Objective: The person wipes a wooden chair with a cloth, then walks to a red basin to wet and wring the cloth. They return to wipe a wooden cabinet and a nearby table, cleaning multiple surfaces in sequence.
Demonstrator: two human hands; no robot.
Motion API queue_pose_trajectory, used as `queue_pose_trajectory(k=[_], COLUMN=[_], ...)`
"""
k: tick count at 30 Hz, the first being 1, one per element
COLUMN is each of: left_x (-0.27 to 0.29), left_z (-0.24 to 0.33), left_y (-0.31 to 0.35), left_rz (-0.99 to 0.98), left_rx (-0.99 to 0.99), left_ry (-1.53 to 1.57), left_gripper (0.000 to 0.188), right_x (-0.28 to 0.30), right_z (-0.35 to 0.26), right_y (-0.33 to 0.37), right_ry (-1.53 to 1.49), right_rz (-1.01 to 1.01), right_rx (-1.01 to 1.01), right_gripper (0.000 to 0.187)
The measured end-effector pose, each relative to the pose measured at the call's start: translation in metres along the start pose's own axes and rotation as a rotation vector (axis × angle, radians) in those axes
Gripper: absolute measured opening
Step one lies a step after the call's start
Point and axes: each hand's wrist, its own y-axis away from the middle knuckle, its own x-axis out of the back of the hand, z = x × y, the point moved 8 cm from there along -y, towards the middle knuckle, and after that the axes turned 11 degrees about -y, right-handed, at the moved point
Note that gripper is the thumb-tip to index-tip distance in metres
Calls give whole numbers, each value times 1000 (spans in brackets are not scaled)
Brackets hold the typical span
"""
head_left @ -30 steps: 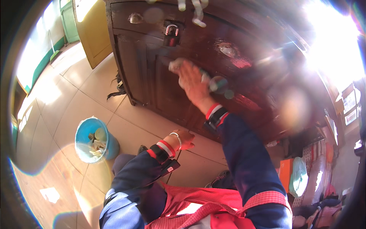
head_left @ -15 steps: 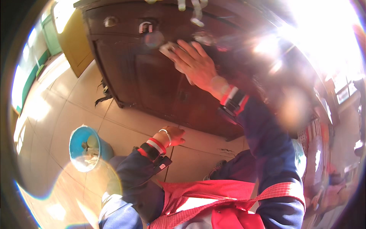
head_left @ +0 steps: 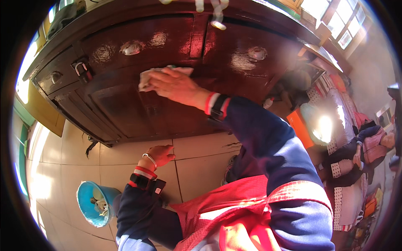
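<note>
A dark red-brown wooden cabinet (head_left: 125,104) with drawers and lower doors fills the upper middle of the head view. My right hand (head_left: 173,85) lies on a pale cloth (head_left: 145,80), pressing it against the front just below the drawers. Folds of the cloth show past my fingertips and above the knuckles. Lower down, my left hand (head_left: 160,156) hovers over the tiled floor near the cabinet's base, fingers loosely curled and nothing visible in them. A black padlock (head_left: 83,73) hangs on the left drawer, and a round metal pull (head_left: 132,47) sits on the middle one.
A blue bucket (head_left: 86,209) with scraps inside stands on the floor at left. On the right, a person (head_left: 368,146) sits on a bed with a patterned cover (head_left: 345,201). An orange box (head_left: 299,127) stands beyond my right arm. A yellow door (head_left: 46,111) is at far left.
The view has shifted, showing more of the cabinet's top and right side. My right hand with the cloth now lies below the middle drawer, right of the padlock. The left hand stays low, still curled.
</note>
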Motion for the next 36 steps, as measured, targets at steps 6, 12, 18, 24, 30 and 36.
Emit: queue_pose_trajectory(k=[6,12,18,24,30,36], left_x=[-6,-12,-20,-27,-22,-18], left_z=[-2,-2,-1,-6,-1,1], left_y=[6,5,-2,-9,-9,-4], left_rz=[-107,-145,-102,-119,-144,-194], left_rx=[67,67,27,61,34,67], left_ry=[19,8,-63,-29,-81,-42], left_gripper=[50,52,54,53,53,53], right_x=[69,135,126,78,69,97], right_z=[52,121,147,117,60,82], right_y=[115,272,401,244,141,203], right_ry=[102,224,-698,-519,-92,157], right_rz=[-80,-79,1408,1328,598,64], right_rx=[-276,-843,-1525,-1463,-1346,-924], right_gripper=[46,59,25,53,70,53])
